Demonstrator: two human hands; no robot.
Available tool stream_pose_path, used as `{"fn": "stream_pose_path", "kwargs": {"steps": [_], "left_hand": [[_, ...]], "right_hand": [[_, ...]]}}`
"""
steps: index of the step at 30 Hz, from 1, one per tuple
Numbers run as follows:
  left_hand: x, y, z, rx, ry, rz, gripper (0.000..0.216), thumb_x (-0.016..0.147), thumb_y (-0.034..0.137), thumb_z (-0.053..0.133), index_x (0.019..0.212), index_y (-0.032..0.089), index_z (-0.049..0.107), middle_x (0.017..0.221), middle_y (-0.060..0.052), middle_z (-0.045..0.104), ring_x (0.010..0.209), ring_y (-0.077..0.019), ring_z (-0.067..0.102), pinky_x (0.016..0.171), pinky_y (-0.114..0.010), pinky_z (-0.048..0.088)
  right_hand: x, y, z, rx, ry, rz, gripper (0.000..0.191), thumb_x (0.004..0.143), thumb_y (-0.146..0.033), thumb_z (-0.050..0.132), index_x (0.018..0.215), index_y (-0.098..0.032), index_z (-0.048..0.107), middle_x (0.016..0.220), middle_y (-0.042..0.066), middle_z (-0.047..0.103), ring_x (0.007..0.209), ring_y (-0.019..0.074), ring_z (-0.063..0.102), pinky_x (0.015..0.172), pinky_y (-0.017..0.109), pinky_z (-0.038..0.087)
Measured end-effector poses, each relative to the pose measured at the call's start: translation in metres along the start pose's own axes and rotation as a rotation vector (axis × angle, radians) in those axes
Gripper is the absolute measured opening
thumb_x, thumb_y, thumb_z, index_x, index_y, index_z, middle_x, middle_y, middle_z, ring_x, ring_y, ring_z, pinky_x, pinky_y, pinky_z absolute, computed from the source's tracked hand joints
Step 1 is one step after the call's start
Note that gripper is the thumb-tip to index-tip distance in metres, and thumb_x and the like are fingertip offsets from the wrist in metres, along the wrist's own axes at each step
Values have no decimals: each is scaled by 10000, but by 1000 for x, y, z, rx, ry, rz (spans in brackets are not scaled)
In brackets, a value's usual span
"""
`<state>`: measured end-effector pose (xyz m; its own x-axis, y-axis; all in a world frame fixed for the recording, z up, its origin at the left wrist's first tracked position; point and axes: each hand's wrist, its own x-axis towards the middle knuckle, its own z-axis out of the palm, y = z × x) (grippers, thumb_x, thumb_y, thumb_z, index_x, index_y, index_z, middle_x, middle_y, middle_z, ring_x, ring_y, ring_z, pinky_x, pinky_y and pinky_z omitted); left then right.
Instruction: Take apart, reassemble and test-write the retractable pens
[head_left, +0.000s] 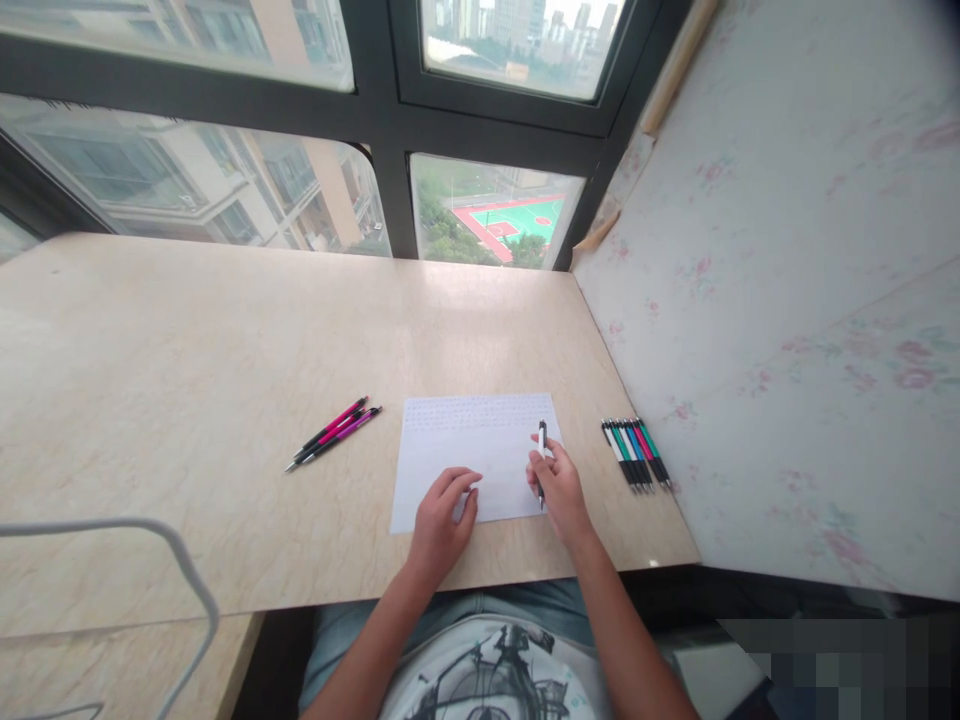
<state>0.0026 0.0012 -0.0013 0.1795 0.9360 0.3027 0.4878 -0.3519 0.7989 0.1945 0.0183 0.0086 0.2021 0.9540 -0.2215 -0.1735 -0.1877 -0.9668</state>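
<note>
A sheet of paper [480, 450] lies on the table, its top rows covered with small handwriting and the lower part blank. My right hand [559, 488] is closed around a white and black pen [541, 440] above the sheet's right side. The pen's tip points down toward me. On the lower left of the paper rests my left hand [442, 515], its fingers loosely curved, thumb apart from the other fingers, holding nothing. Several pens with coloured barrels [634, 455] lie side by side right of the paper. To its left is a small bunch of pink and purple pens [334, 434].
The pale marbled tabletop [225, 340] runs back to a dark window frame [394, 170]. A floral-papered wall [787, 350] bounds the right side, close to the pen row. A bent grey tube [180, 550] crosses the lower left.
</note>
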Motion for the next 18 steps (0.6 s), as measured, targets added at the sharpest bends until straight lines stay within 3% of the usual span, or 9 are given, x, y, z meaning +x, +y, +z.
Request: {"fn": "stream_pose_path", "kwargs": {"steps": [5, 11, 15, 18], "left_hand": [[-2, 0, -3, -59, 22, -12, 225, 914, 138, 470, 1061, 221, 617, 1004, -52, 642, 828, -146, 621, 729, -273, 516], [-1, 4, -6, -84, -32, -18, 207, 912, 158, 470, 1027, 224, 629, 948, -46, 666, 804, -153, 625, 690, -268, 510], [-1, 3, -6, -82, -58, -39, 207, 920, 169, 462, 1036, 226, 624, 953, -49, 671, 810, -157, 634, 702, -274, 516], [-2, 3, -6, -61, -97, -36, 204, 928, 179, 455, 1032, 226, 623, 963, -54, 673, 845, -167, 643, 741, -289, 523]], "right_hand": [[-2, 0, 5, 74, 19, -24, 421, 849, -552, 619, 1030, -172, 600, 588, -49, 525, 463, 65, 392, 415, 175, 291], [-7, -2, 10, 197, -2, 34, 411, 842, -566, 623, 939, -168, 648, 601, -42, 495, 460, 55, 350, 398, 175, 242], [-10, -3, 12, 239, -30, 96, 366, 810, -490, 693, 999, -180, 652, 716, -18, 557, 507, 56, 407, 425, 170, 286], [-12, -5, 13, 286, -69, 85, 454, 798, -396, 728, 1184, -206, 583, 797, -1, 603, 572, 74, 474, 487, 181, 359]]}}
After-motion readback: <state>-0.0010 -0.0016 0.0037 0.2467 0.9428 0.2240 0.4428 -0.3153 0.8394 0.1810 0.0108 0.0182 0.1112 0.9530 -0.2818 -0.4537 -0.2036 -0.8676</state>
